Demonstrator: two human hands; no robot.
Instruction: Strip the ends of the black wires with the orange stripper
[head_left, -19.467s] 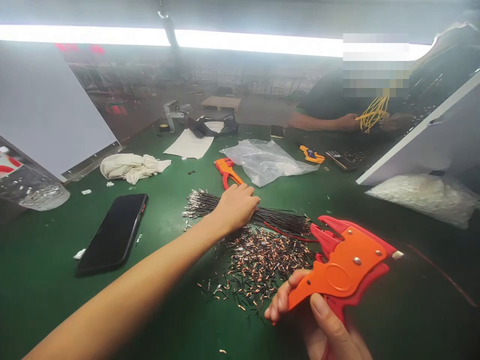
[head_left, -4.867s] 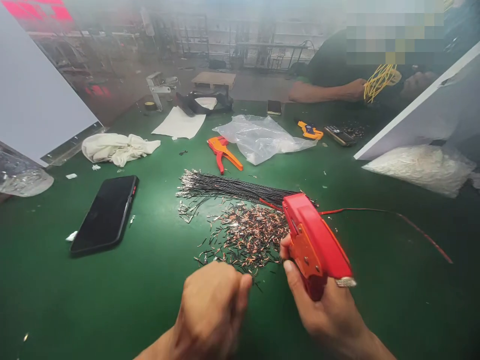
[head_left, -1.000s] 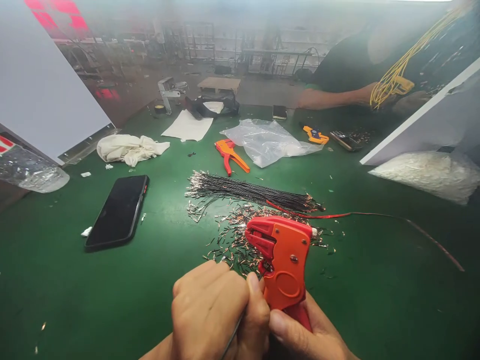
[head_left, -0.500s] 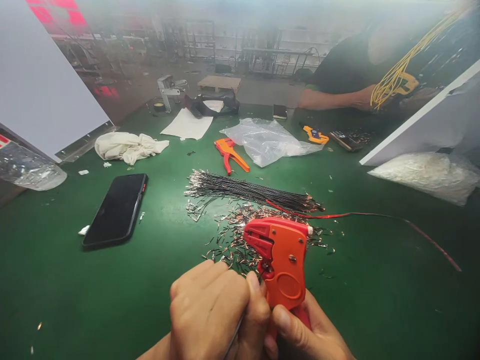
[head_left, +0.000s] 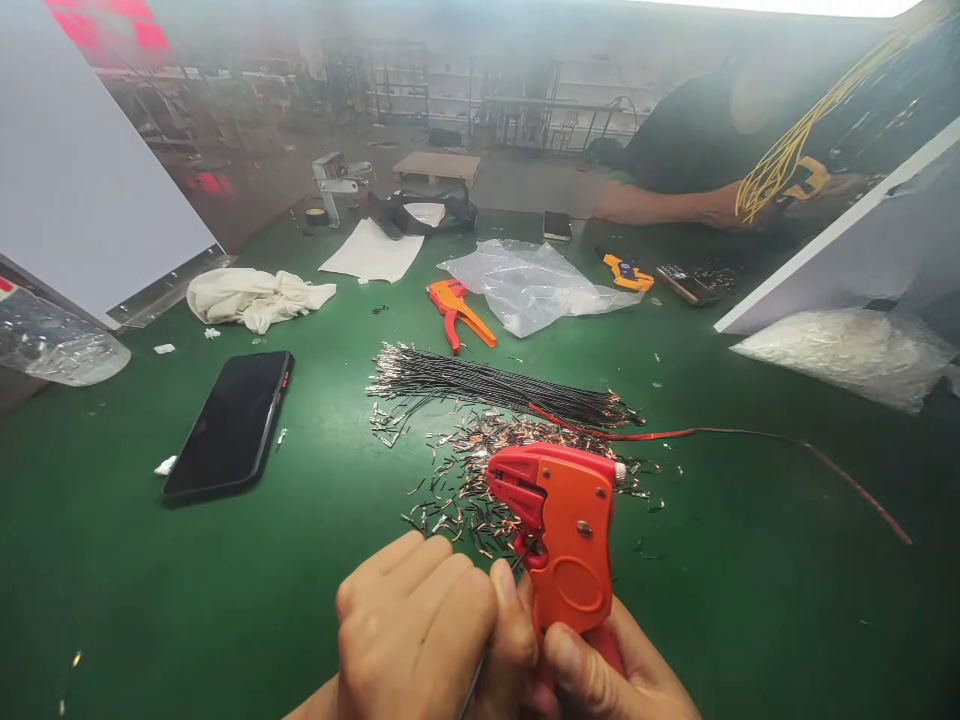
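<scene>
My right hand (head_left: 611, 672) is wrapped round the handles of an orange and red wire stripper (head_left: 564, 535), which stands upright with its jaws pointing left. My left hand (head_left: 420, 630) is closed, thumb and fingers pinching a thin black wire (head_left: 471, 688) whose end goes into the stripper's jaws. Just beyond the tool lies a heap of stripped insulation bits and copper ends (head_left: 487, 465). Behind that a bundle of black wires (head_left: 495, 382) lies across the green table (head_left: 150, 580), with a long red wire (head_left: 750, 435) running off to the right.
A black phone (head_left: 229, 425) lies at left, a white cloth (head_left: 251, 297) behind it. A second orange stripper (head_left: 456, 310), a clear plastic bag (head_left: 536, 285), a yellow tool (head_left: 626, 272) and paper sit further back. Another person's arm (head_left: 660, 205) holds yellow wires (head_left: 780, 165) at far right.
Both hands and the stripper have dropped slightly toward me; the grip on the wire and the tool is unchanged. The person opposite has shifted the yellow wires a little.
</scene>
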